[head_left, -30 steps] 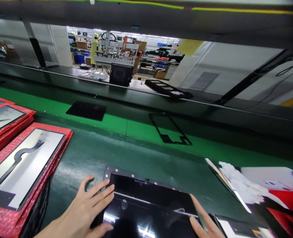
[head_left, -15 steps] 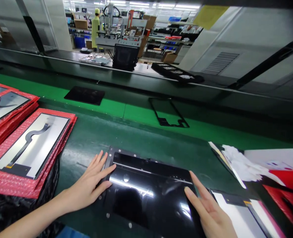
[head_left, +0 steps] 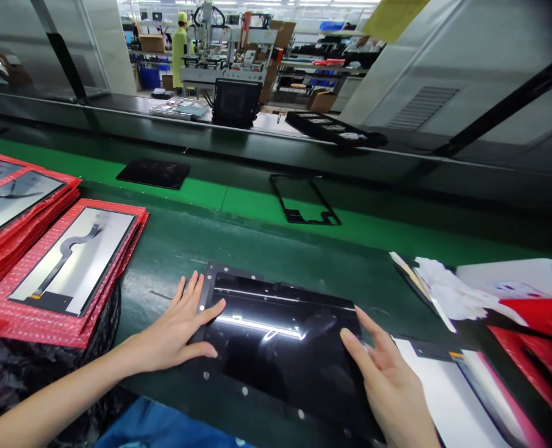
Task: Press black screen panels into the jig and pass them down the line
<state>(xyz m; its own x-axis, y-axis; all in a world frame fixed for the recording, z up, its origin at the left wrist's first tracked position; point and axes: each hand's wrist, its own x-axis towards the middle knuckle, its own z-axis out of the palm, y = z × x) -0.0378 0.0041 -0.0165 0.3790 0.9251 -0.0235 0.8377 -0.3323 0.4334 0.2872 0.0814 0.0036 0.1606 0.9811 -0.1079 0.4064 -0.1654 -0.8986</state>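
A glossy black screen panel [head_left: 287,342] lies over a dark plate with round silver dots [head_left: 209,274] along its border, on the green bench in front of me. My left hand [head_left: 177,333] is spread at the left edge, its thumb and index finger touching the panel's left end and the other fingers stretched beside the plate. At the right edge, my right hand [head_left: 388,373] grips the panel, thumb on its top face and fingers along its side. What lies beneath the panel is mostly hidden.
Display panels with ribbon cables [head_left: 77,261] lie on red bubble-wrap sleeves [head_left: 18,298] at left. At right are another display panel [head_left: 448,386], white cloth [head_left: 448,292] and red sleeves. A black panel [head_left: 154,173] and a black frame [head_left: 304,218] rest on the green belt [head_left: 238,202].
The right edge of the panel sits slightly lower, and the right hand has shifted a little left with it. The left hand stays at the left edge. The head view has moved slightly.
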